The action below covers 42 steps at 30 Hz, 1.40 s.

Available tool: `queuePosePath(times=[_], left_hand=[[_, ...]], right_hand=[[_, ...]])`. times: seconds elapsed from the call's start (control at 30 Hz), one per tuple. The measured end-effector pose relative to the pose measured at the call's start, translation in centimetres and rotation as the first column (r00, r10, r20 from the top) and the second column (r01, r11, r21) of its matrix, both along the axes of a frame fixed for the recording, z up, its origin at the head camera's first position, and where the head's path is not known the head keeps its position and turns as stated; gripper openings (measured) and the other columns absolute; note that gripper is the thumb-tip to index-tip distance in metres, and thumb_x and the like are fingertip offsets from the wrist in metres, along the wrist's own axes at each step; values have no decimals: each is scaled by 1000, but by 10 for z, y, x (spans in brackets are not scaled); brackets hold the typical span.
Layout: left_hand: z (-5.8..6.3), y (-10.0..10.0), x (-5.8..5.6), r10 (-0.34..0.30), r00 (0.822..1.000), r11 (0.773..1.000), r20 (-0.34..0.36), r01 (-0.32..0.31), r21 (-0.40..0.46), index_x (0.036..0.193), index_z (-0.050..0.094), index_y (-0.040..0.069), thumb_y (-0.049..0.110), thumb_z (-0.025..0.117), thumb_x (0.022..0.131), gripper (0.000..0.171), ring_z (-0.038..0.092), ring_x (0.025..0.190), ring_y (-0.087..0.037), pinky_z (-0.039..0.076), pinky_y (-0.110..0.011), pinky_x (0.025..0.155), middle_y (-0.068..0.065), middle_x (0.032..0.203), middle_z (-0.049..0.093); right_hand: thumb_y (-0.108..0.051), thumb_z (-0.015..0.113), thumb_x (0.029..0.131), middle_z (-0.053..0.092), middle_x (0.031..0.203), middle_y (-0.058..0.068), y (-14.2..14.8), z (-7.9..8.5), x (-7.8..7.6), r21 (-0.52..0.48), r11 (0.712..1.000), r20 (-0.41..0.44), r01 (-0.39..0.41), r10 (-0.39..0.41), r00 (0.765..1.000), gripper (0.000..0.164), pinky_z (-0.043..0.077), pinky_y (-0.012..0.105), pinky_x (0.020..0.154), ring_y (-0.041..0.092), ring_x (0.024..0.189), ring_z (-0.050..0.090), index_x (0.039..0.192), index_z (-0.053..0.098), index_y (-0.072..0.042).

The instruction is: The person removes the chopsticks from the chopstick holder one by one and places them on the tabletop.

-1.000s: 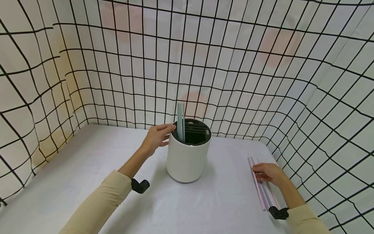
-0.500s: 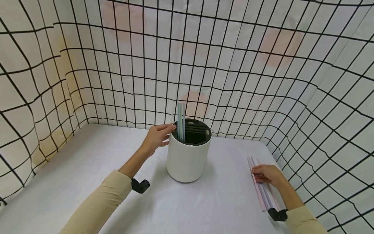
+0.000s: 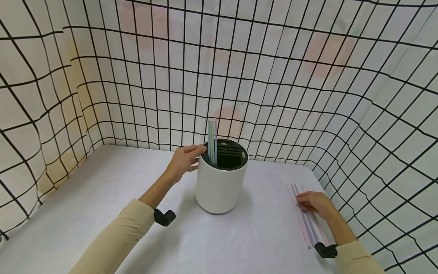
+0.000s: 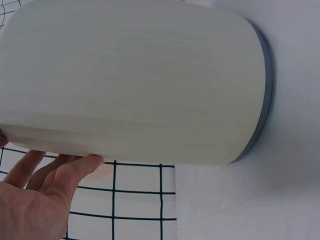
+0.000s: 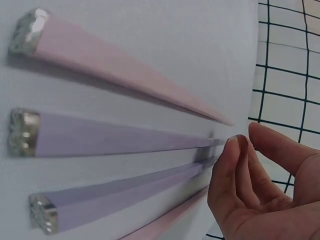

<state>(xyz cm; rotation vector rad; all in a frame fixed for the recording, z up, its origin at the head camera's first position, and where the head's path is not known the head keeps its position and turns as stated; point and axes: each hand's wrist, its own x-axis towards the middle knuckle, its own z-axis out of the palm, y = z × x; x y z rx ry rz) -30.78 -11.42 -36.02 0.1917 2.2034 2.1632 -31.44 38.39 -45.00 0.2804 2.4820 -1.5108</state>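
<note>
Holder's [image 3: 219,190] sticks [image 3: 211,142]: head view only; left fingers [image 4: 70,176] apart; right fingers' [image 5: 225,167] grip on lying sticks [image 5: 110,136] unclear.

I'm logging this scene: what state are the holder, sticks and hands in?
White holder: upright on the table
Bluish-green sticks: standing in the holder
Purple sticks: lying on the table
Pink sticks: lying either side of the purple pair
Left hand: touching the holder's rim
Right hand: fingers curled by the purple sticks; grip unclear
</note>
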Motion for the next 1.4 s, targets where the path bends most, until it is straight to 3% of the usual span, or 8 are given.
queuePosePath(times=[0.2,0.3,0.53,0.73,0.87,1.1,1.4], left_hand=[[0,0,-1,5,1000,1000,0,-5,-12,140,62,10,41,66,99,52,55,135,-36,53,-50,102,-10,147,58],[2,0,-1,8,1000,1000,4,-8,-9,140,62,10,41,66,99,52,56,134,-35,53,-50,102,-10,146,58],[0,-1,0,4,1000,1000,-2,-4,-14,140,62,10,41,66,99,52,55,135,-36,53,-50,102,-10,147,57],[0,-1,1,-1,1000,1000,-7,1,-19,140,61,10,41,65,99,52,55,135,-36,53,-50,102,-10,148,56],[0,-1,1,1,1000,1000,-3,-1,-17,140,61,10,41,66,99,52,55,135,-36,53,-50,102,-10,148,57],[0,0,1,0,1000,1000,-1,0,-13,140,61,10,42,66,99,53,54,136,-37,53,-50,102,-11,148,56],[0,-1,0,-9,1000,1000,-15,9,-16,141,61,9,42,65,99,53,56,133,-36,53,-51,101,-12,147,58]], right_hand=[[-13,72,95,74,96,4,-10,14,-4,17,1000,-28,-3,4,1000,41,62,27,73,16,81,70,125,62,13],[-16,70,96,73,102,2,-25,29,-6,12,999,-66,-49,49,997,45,62,26,76,16,87,72,130,59,12],[-26,67,99,69,121,11,-84,84,-5,19,984,-190,-175,176,966,47,61,28,88,10,95,72,133,59,5],[-30,69,98,66,128,16,-141,132,-2,16,976,-230,-216,213,950,44,58,32,97,15,101,72,130,62,0],[-28,70,97,65,130,16,-175,155,-1,1,969,-250,-247,240,938,40,55,36,103,18,104,72,128,64,-3],[-21,71,97,69,123,16,-221,173,-1,-39,948,-289,-316,292,912,35,57,36,100,24,105,72,125,67,-1],[-14,71,95,67,126,16,-266,172,-1,-63,929,-317,-365,328,890,26,57,37,99,29,108,72,117,70,0]])
